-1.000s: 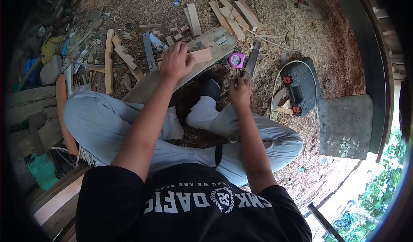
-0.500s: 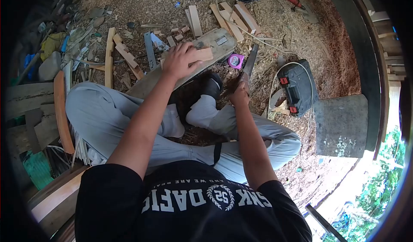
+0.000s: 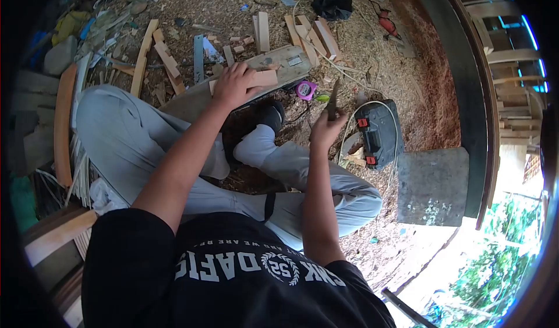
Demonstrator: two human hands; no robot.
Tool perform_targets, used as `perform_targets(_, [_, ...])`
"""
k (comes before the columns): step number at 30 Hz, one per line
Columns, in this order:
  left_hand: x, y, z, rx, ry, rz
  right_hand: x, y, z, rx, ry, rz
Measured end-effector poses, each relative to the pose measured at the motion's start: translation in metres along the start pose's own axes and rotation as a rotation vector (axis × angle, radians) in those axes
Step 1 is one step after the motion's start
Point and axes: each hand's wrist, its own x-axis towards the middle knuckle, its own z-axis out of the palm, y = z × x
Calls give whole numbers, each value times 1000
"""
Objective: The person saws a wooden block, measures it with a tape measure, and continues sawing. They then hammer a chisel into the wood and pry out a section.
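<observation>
My left hand [image 3: 233, 87] is closed over a short piece of pale wood [image 3: 265, 78], holding it down on a worn plank [image 3: 198, 98]. The plank lies at a slant across the ground in front of my legs. In my right hand [image 3: 326, 131] is a handsaw, its dark blade [image 3: 333, 98] pointing up and away from me, apart from the wood. The fist hides most of the saw's handle. Between the plank and the saw lies a pink tape measure [image 3: 305, 90].
A black tool case [image 3: 381, 134] with red latches and a pale cord stands at right. Cut wood strips [image 3: 323, 39] lie beyond the plank, others [image 3: 144, 57] at left. A red power tool [image 3: 388, 26] and a black bag [image 3: 332, 3] sit farther off on sawdust.
My right hand has raised the saw, and its blade now looks shorter and more upright. My left hand stays on the wood piece. The whole view has shifted, with things appearing farther left.
</observation>
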Motion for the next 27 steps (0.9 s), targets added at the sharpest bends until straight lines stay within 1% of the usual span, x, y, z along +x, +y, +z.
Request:
perform_targets(2, [-6,-5,-4,-12,-16,-50,-4,-32,-26,496,-158,123])
perform_targets(3, [-9,-9,-6,11,-3,-150,-13,-58,-42,494,-169,122])
perform_targets(4, [-10,-13,-8,36,13,-249,-28,-89,-60,562,-234,120])
perform_targets(5, [-11,-20,-10,39,12,-257,-43,-108,-71,631,-298,119])
perform_targets(6, [-11,-27,-12,48,12,-259,-55,-115,-75,632,-305,122])
perform_targets(8, [-6,-37,-13,60,12,-266,-74,-124,-78,558,-403,2])
perform_targets(9, [0,-38,-13,-4,-20,-309,-80,-124,-73,572,-447,8])
perform_targets(10, [7,-40,-13,-68,-51,-351,-84,-124,-72,627,-520,73])
perform_targets(11, [12,-43,-14,-68,-48,-358,-86,-124,-71,679,-594,138])
perform_targets(13, [23,-46,-22,-138,-279,-434,-77,-150,-74,643,-654,137])
perform_targets(14, [24,-46,-22,-142,-282,-443,-72,-160,-74,611,-703,141])
perform_targets(16, [29,-50,-17,-244,-247,-554,-57,-167,-67,571,-756,144])
perform_targets(17, [34,-53,-14,-246,-253,-562,-51,-170,-65,535,-801,145])
perform_targets(18, [42,-56,-14,-234,-231,-644,-46,-173,-63,458,-820,181])
perform_targets(19, [49,-58,-13,-220,-206,-728,-43,-179,-59,455,-828,184])
perform_targets(21, [57,-52,-17,-192,-263,-784,-43,-189,-49,425,-769,109])
perform_targets(22, [60,-47,-20,-180,-331,-843,-43,-191,-44,419,-775,118])
perform_targets(23, [62,-46,-20,-168,-398,-900,-44,-194,-39,336,-756,-2])
perform_targets(24, [63,-49,-17,-170,-407,-905,-43,-196,-36,252,-735,-122])
perform_targets(25, [64,-52,-12,-171,-438,-931,-40,-201,-35,246,-743,-115])
perform_targets(27, [65,-63,1,-163,-475,-961,-35,-215,-36,222,-794,30])
